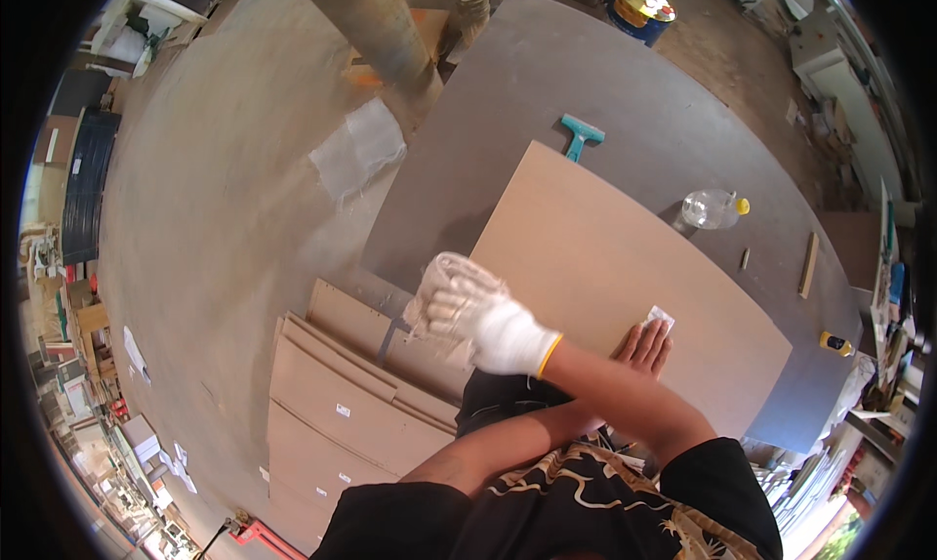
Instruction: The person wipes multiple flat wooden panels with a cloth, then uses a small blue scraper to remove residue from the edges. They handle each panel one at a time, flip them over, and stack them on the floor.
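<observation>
My arms cross over a tan rectangular panel (605,257). My right hand (488,321), in a white knit glove with a yellow cuff edge, reaches across to the panel's left edge. Its fingers are closed on a whitish, crumpled rag (444,272). My bare left hand (644,348) lies on the panel with fingers stretched out, passing under the right forearm. At its fingertips is a small white label or scrap of paper (661,316). The tan panel rests on a larger dark grey board (468,130).
Beyond the panel are a teal scraper (582,134), a clear bottle with a yellow cap (711,209), a wooden strip (809,265) and a small yellow-and-black container (835,343). Stacked brown panels (361,404) stand at left. A white cloth (359,150) lies on the floor.
</observation>
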A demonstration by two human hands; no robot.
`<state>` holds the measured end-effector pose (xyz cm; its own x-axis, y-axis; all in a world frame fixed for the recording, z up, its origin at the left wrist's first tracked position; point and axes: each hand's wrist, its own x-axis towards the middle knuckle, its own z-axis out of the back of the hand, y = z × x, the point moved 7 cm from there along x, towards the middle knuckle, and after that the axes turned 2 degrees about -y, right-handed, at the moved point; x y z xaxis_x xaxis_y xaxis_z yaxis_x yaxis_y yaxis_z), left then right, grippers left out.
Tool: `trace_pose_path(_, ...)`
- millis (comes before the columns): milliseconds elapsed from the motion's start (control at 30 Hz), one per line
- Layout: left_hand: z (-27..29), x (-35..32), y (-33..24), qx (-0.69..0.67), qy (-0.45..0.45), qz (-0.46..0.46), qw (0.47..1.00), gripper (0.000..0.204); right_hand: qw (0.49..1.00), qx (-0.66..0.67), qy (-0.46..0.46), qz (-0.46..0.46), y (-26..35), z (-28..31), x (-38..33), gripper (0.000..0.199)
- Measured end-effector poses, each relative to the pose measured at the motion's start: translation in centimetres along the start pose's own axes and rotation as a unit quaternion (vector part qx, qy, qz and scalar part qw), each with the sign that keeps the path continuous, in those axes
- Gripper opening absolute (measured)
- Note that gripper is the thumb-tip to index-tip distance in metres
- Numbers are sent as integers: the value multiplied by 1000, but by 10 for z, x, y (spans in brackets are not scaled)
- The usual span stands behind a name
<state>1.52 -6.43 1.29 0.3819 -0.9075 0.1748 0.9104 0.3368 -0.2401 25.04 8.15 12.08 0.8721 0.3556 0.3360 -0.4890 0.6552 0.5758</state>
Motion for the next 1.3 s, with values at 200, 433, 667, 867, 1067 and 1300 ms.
trace_pose_path(200,0,-1,1,-152,-6,14,988,71,984,-164,-46,-56,-62,12,-15,28)
trace_pose_path(433,22,-54,-35,-197,-15,-201,959,62,997,42,64,5,29,-54,-138,36)
trace_pose_path(667,51,-204,-27,-209,102,-99,968,48,970,-143,-33,-194,49,76,-413,46)
trace_pose_path(867,74,-156,81,-103,-61,70,990,52,733,-443,-180,-484,62,185,-667,46)
trace_pose_path(1067,30,-82,124,87,62,105,989,69,759,-309,-251,-516,57,99,-526,13)
trace_pose_path(1300,28,-88,126,101,110,82,985,73,783,-241,-160,-550,43,80,-527,38)
